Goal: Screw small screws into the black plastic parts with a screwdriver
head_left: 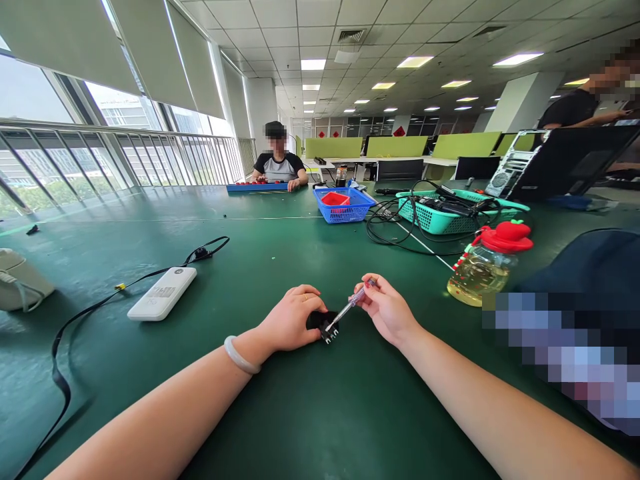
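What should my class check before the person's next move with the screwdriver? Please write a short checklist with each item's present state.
1. Left hand holding the black part: ok.
2. Right hand gripping the screwdriver by its handle: ok.
3. Screwdriver tip seated in a screw: cannot tell, too small.
4. White power bank apart from both hands: ok.
5. Red lid on the bottle: ok.

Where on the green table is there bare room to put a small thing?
Two patches of the green table look bare: one between the white device and the left hand, another between the forearms, nearer than the black part. Crowded: the right side, around the teal basket and red-lidded bottle.
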The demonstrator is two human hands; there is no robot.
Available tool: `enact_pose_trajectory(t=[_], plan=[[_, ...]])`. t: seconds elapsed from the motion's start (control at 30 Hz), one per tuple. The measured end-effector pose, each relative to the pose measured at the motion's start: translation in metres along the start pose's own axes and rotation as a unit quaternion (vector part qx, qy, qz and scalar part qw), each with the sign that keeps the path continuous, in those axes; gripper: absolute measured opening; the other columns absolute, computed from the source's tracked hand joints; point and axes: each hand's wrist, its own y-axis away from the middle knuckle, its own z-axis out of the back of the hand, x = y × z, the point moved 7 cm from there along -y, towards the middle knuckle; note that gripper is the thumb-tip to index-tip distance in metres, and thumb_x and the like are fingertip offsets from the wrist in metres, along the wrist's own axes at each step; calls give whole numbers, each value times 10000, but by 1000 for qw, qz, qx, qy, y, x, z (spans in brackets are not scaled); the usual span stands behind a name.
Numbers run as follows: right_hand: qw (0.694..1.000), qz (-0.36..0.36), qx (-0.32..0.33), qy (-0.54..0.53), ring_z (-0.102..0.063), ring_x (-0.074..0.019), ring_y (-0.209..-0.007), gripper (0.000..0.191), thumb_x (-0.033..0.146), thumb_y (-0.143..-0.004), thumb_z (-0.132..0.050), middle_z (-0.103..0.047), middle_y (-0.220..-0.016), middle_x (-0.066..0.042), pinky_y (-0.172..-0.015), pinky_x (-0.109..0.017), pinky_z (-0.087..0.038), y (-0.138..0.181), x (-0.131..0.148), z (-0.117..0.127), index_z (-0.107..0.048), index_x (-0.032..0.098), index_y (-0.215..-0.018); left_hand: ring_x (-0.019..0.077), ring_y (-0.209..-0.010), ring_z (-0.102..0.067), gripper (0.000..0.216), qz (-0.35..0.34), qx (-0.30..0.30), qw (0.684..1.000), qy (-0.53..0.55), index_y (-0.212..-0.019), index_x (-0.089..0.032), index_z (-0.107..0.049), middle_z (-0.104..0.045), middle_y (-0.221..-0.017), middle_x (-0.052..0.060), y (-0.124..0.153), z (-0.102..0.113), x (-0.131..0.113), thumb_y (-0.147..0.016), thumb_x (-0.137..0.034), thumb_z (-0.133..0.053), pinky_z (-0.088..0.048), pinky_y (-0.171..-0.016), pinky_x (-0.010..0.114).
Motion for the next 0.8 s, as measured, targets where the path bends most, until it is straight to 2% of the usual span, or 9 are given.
enact_pose_trajectory(t=[0.2,0.3,0.4,0.47,0.6,0.8], plan=[[999,-15,46,3,-611,-140,-668,279,333,-693,-770,-627,-714,33,-796,-408,-538,3,-1,-8,-577,227,-865,287,-1160,-534,259,49,5,999,0,-934,-224,-660,-713,-983,53,-2,0,8,-746,-379,-747,-443,-1000,434],[999,45,16,5,-637,-155,-704,251,341,-730,-738,-629,-735,32,-827,-434,-543,2,8,-2,-568,238,-882,281,-1134,-540,267,77,10,997,0,-973,-228,-680,-717,-1002,46,-3,1,13,-763,-384,-736,-448,-989,426],[987,142,-17,66,-668,-176,-762,214,363,-809,-680,-641,-789,21,-841,-441,-545,6,23,1,-549,253,-938,275,-1099,-552,304,110,15,994,4,-1034,-235,-689,-718,-1024,42,-2,0,19,-776,-392,-727,-457,-973,421],[970,202,-15,131,-679,-184,-775,193,374,-867,-631,-644,-828,9,-835,-441,-551,12,32,-4,-543,259,-995,268,-1087,-555,332,129,14,992,10,-1085,-237,-679,-717,-1050,38,-2,0,22,-787,-377,-718,-461,-969,417],[926,298,31,229,-697,-195,-830,163,361,-956,-528,-651,-930,-26,-829,-426,-570,34,42,-24,-536,267,-1088,268,-1107,-551,375,141,8,990,17,-1151,-248,-655,-709,-1096,36,-1,0,24,-791,-346,-695,-460,-980,417],[824,401,102,386,-689,-186,-932,192,175,-979,-441,-693,-971,-38,-932,-402,-539,62,49,-54,-560,268,-1098,262,-1094,-558,408,116,16,993,21,-1188,-259,-639,-708,-1092,23,0,-1,19,-782,-284,-671,-465,-977,400]])
